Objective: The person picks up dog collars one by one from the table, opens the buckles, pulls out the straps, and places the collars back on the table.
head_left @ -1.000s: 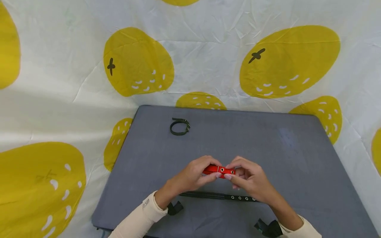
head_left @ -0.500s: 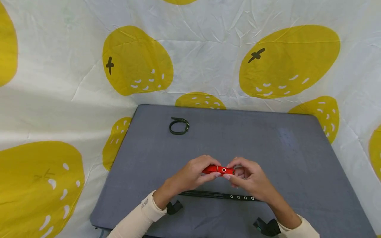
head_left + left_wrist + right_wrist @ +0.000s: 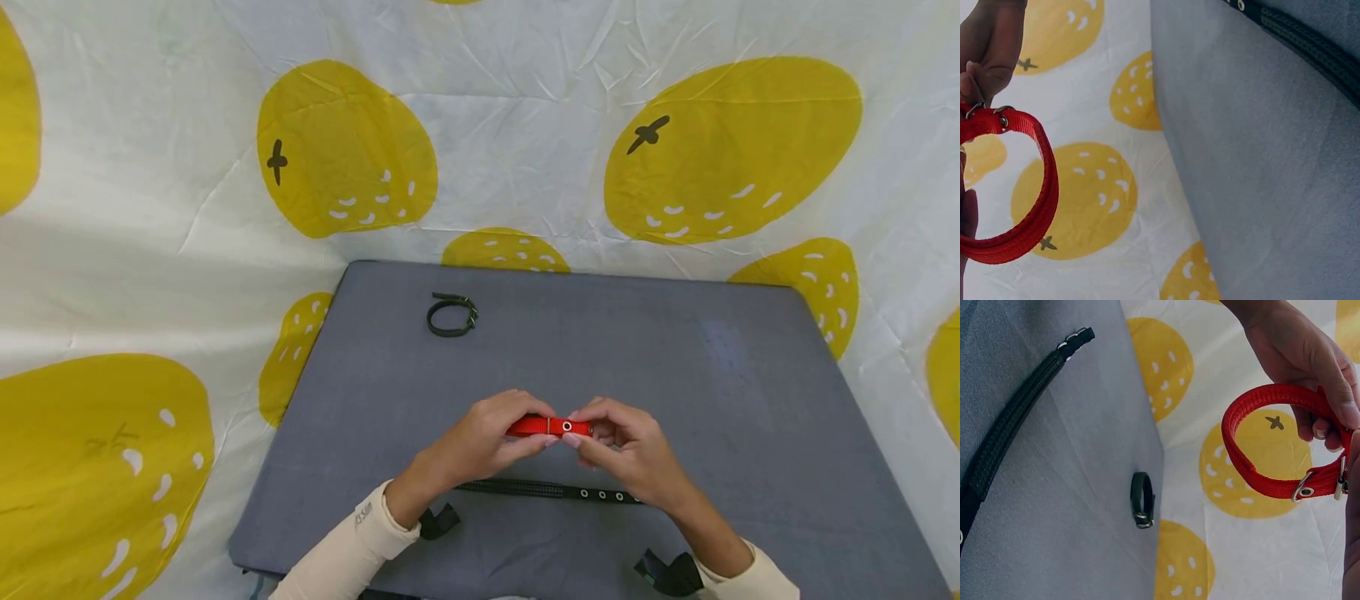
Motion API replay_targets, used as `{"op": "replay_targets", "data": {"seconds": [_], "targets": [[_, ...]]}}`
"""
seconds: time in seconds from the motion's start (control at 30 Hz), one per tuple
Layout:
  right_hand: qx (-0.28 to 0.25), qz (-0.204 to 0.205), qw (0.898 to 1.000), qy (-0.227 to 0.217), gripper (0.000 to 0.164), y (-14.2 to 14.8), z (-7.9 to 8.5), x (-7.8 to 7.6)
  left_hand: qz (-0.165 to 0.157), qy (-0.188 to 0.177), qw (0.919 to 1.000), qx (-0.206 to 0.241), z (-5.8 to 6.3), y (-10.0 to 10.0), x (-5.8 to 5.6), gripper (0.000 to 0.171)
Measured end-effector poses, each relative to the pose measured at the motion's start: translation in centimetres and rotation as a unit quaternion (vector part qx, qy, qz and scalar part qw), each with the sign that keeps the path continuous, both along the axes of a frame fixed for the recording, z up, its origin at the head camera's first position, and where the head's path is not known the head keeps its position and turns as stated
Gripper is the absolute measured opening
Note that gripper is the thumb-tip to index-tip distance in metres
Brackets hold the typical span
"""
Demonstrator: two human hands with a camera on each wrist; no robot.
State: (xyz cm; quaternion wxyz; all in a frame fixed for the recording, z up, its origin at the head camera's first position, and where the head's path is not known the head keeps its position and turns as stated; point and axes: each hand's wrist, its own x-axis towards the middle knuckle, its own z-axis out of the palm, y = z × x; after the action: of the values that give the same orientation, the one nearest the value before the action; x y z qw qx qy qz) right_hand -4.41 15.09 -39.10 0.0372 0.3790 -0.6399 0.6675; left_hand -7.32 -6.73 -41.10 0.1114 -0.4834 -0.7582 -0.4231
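Note:
My left hand (image 3: 491, 432) and my right hand (image 3: 632, 446) both pinch a red webbing collar (image 3: 534, 427) above the table, thumbs and fingers meeting near its middle. The right wrist view shows the collar (image 3: 1241, 450) bent into a loop, with a metal D-ring (image 3: 1302, 486) and a buckle (image 3: 1341, 478) close to the fingers. One metal-rimmed eyelet (image 3: 567, 426) lies between the two hands' fingertips. In the left wrist view the wide loop of the collar (image 3: 1047, 187) hangs out from the fingers.
A black padded strap (image 3: 517, 487) with several eyelets lies on the grey table (image 3: 637, 350), just beyond my wrists. Farther back on the left lies a dark green buckled collar (image 3: 450, 318). A white cloth with yellow fruit prints (image 3: 517, 167) hangs behind the table.
The red collar's strap has turned slightly between the fingers: two eyelets showed earlier, now one shows clearly by the right thumb. Both hands stay almost in place.

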Motion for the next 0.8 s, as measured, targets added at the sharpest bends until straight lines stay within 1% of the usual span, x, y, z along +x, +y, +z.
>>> {"op": "replay_targets", "data": {"seconds": [0.1,0.3,0.53,0.6,0.67,0.73,0.8], "targets": [[-0.010,0.001,1.000,0.005,0.027,0.1,-0.3,-0.1,0.004,-0.005,1.0000,0.002,0.0,0.0,0.0,0.022],[-0.022,-0.006,1.000,0.002,0.028,0.6,-1.7,-0.4,0.013,-0.013,0.9998,0.004,0.0,0.0,-0.1,0.020],[-0.051,-0.010,0.998,-0.018,0.029,1.0,-2.2,-0.4,0.031,0.013,0.9994,0.012,0.0,0.1,-0.3,0.022],[-0.041,-0.017,0.999,-0.028,0.031,1.1,-2.3,-0.3,0.033,0.020,0.9992,0.002,0.0,0.0,-0.3,0.023],[-0.017,-0.025,0.999,-0.042,0.032,1.3,-2.3,-0.2,0.031,0.028,0.9990,-0.014,0.0,-0.1,-0.4,0.024],[0.023,-0.037,0.997,-0.063,0.032,1.3,-2.1,0.0,0.024,0.037,0.9984,-0.034,0.1,-0.3,-0.4,0.024],[0.066,-0.048,0.993,-0.088,0.029,1.2,-1.5,0.1,0.016,0.043,0.9976,-0.052,0.1,-0.4,-0.4,0.024]]}}
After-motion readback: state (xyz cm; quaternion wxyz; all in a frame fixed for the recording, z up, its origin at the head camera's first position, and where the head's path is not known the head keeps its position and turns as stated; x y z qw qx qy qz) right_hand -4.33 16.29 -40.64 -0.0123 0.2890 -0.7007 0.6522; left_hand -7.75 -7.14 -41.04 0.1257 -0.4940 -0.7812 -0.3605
